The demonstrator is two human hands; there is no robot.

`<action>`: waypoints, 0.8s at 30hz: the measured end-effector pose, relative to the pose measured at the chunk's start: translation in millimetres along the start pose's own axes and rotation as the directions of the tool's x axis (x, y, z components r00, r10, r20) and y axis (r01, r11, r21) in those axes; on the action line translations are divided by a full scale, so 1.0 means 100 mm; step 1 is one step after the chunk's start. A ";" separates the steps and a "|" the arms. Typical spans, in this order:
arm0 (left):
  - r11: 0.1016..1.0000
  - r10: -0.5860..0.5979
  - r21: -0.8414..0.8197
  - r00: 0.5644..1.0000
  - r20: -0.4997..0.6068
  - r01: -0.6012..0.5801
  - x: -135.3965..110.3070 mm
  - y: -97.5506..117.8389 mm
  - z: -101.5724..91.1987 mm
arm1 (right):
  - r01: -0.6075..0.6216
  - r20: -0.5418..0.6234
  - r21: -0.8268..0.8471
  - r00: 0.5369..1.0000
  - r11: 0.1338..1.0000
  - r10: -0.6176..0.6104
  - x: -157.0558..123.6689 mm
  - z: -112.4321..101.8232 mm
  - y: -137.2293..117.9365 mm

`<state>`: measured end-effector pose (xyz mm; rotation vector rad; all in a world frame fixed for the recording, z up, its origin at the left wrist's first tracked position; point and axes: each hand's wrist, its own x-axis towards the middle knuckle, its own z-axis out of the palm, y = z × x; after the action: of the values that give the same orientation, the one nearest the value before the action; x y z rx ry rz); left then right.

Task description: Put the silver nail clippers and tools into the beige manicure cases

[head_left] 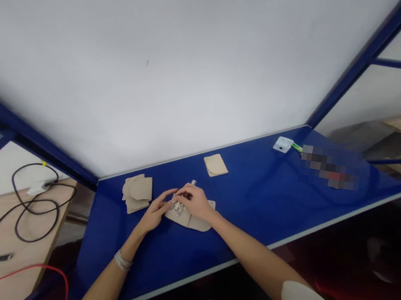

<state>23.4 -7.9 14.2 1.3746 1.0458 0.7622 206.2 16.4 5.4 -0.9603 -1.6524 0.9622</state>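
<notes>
A beige key holder (192,219) lies open on the blue table (261,200), with a row of small metal hooks (177,207) at its left end. My right hand (195,201) rests on top of it, fingers curled and pinched on the metal hooks. My left hand (154,211) touches the holder's left edge, its fingers pressed together against the leather. A silver bracelet (123,260) sits on my left wrist.
A stack of beige leather pieces (137,192) lies just left of my hands. A single beige piece (215,165) lies farther back. A small white device (283,144) with a green cord sits at the far right. Black and red cables (29,209) lie on a wooden bench at left.
</notes>
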 end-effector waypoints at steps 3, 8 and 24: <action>0.999 -0.002 -0.037 1.000 -0.021 0.002 0.01 -0.02 0.01 | -0.001 -0.004 0.001 1.000 1.000 0.001 0.00 0.00 -0.01; 1.000 -0.023 -0.020 0.998 -0.050 0.022 0.03 -0.07 0.00 | -0.012 -0.024 0.001 1.000 1.000 0.012 0.00 0.00 -0.02; 1.000 0.012 -0.007 0.999 0.036 -0.012 0.04 -0.10 -0.04 | -0.141 0.046 0.028 0.989 0.990 0.140 0.03 -0.04 -0.01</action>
<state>20.1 -3.5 4.5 1.3852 1.0065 0.7466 209.0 19.2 8.6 -1.0527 -1.6185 1.1076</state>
